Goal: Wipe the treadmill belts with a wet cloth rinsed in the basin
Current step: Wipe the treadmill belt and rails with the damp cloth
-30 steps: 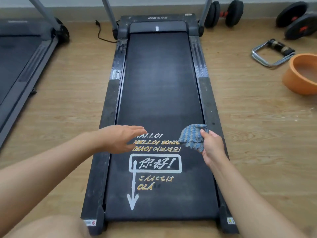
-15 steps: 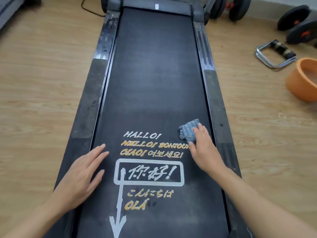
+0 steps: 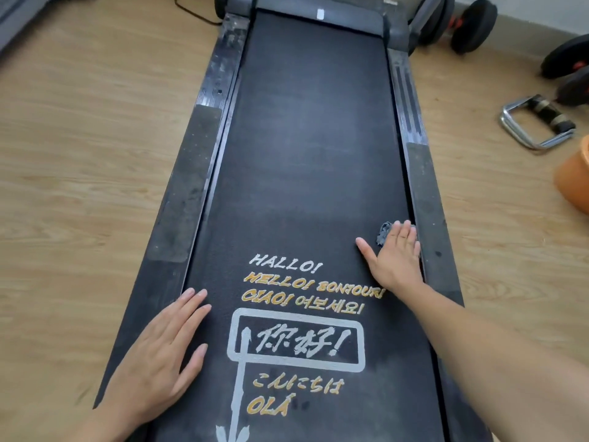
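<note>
A black treadmill belt [image 3: 306, 148] runs up the middle of the view, with printed greetings in white and orange near me. My right hand [image 3: 393, 253] lies flat with straight fingers on a blue-grey cloth [image 3: 383, 232] at the belt's right edge; most of the cloth is hidden under the palm. My left hand [image 3: 159, 355] rests flat, fingers spread, on the belt's near left edge beside the side rail [image 3: 178, 212]. An orange basin [image 3: 573, 183] shows at the right edge of the view.
Wooden floor [image 3: 89, 154] lies on both sides. A chrome handle grip [image 3: 535, 122] and black dumbbells [image 3: 471, 25] sit on the floor to the right. The treadmill's motor cover [image 3: 318, 11] and a black cable [image 3: 191, 11] are at the far end.
My right hand has gone from gripping the lifted cloth to pressing it flat, then slid it right to the belt's edge. My left hand came down onto the belt. The view moved closer.
</note>
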`<state>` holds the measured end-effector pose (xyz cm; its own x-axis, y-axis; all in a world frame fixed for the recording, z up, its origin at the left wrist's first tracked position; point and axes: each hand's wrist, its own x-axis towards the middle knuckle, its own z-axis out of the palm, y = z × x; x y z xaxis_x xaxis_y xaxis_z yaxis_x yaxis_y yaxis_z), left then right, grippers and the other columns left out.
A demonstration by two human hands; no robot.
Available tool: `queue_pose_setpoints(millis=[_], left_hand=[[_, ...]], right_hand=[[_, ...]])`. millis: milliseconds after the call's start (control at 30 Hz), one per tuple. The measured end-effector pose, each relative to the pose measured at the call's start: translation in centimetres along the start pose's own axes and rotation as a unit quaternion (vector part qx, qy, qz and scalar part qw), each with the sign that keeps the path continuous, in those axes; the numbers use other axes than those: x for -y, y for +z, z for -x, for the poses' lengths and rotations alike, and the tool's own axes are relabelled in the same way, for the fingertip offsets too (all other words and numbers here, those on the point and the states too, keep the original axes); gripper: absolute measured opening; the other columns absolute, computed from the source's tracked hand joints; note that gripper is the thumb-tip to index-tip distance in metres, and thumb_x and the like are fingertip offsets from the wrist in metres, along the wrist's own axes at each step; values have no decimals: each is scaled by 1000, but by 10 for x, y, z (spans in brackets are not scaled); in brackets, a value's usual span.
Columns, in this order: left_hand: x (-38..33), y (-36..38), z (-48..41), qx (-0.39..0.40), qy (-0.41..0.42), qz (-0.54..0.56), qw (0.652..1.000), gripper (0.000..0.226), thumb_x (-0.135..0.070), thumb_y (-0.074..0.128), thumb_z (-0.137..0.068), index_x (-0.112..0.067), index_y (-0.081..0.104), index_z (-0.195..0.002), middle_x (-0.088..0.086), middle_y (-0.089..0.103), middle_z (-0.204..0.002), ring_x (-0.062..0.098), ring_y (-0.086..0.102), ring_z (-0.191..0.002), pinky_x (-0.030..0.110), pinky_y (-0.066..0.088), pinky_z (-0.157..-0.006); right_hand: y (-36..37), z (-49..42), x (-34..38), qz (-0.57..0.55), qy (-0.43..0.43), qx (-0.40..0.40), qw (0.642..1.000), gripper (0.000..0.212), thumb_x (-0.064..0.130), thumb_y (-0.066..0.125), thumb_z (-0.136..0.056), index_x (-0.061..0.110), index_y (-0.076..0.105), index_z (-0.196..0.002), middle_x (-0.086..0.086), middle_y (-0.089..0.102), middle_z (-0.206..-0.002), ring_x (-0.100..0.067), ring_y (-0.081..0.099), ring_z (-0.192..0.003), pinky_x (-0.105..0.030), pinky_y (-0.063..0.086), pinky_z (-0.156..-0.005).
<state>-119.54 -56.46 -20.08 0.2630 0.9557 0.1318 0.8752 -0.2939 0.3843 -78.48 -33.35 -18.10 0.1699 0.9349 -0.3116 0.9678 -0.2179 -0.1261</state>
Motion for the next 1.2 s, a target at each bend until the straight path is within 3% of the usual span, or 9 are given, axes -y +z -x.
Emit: queue_pose_setpoints(millis=[100, 200, 367, 500, 667, 800, 1000, 1067, 1200], left_hand=[[1, 0, 1, -5, -1, 10, 1000, 57, -36, 48, -103, -5, 53, -151, 2, 33, -171, 25, 31, -159, 46, 31, -124], [3, 0, 2, -7, 0, 13, 1000, 55, -35, 50, -103, -4, 55, -149, 2, 35, -170, 25, 32, -158, 47, 33, -123], [4, -1, 1, -11, 11, 15, 1000, 54, -33, 52, -103, -5, 56, -149, 3, 36, -169, 24, 32, -158, 44, 32, -125], [5, 1, 3, 1, -5, -2, 1000, 53, -33, 51, -104, -7, 55, -150, 2, 37, -168, 21, 31, -158, 45, 33, -125], [6, -1, 4, 9, -10, -5, 1000, 52, -32, 49, -103, -8, 55, -150, 1, 37, -169, 20, 33, -157, 46, 34, -123], [7, 0, 4, 5, -9, -1, 1000, 53, -32, 48, -103, -6, 56, -148, 0, 37, -169, 20, 35, -156, 45, 32, -125], [7, 4, 3, -7, -7, 6, 1000, 53, -33, 46, -103, -5, 57, -147, -1, 39, -167, 20, 37, -155, 41, 29, -126], [6, 4, 3, -9, -6, 3, 1000, 53, -32, 46, -103, -5, 58, -146, 0, 40, -167, 21, 38, -155, 40, 29, -127], [4, 5, 3, -17, -6, 2, 1000, 51, -31, 48, -104, -5, 58, -146, 1, 40, -167, 21, 38, -154, 40, 29, -127]], right_hand=[[4, 3, 21, -34, 2, -9, 999, 114, 85, 19, -89, 1, -7, -162, -19, -13, -171, -29, -16, -158, -48, -5, -128], [13, 11, 57, -48, -48, -21, 997, 102, 75, 24, -98, 2, -4, -163, -18, -12, -171, -28, -16, -158, -48, -6, -129], [42, 30, 187, -52, -211, 0, 976, 90, 66, 23, -104, 4, -3, -164, -13, -16, -171, -24, -19, -158, -42, -11, -128], [60, 53, 283, -32, -326, 65, 942, 77, 55, 19, -109, 6, -3, -164, -13, -15, -171, -23, -20, -157, -42, -10, -128], [50, 47, 249, 83, -414, 59, 905, 85, 67, 14, -104, 9, -6, -164, -10, -16, -172, -21, -19, -158, -43, -4, -130], [28, 36, 162, 139, -347, 41, 927, 102, 82, 8, -95, 9, -12, -163, -11, -20, -170, -23, -22, -157, -44, -4, -130], [-10, 26, -21, 122, -120, 26, 985, 116, 89, 9, -85, 5, -9, -163, -14, -14, -172, -25, -14, -159, -40, 0, -130], [-14, 33, -39, 100, -80, 44, 991, 115, 88, 13, -86, 5, -8, -163, -13, -14, -172, -23, -14, -159, -39, -1, -130], [-2, 39, 6, -24, -31, 44, 998, 117, 87, 17, -86, 2, -7, -163, -18, -14, -171, -27, -16, -158, -46, -3, -129]])
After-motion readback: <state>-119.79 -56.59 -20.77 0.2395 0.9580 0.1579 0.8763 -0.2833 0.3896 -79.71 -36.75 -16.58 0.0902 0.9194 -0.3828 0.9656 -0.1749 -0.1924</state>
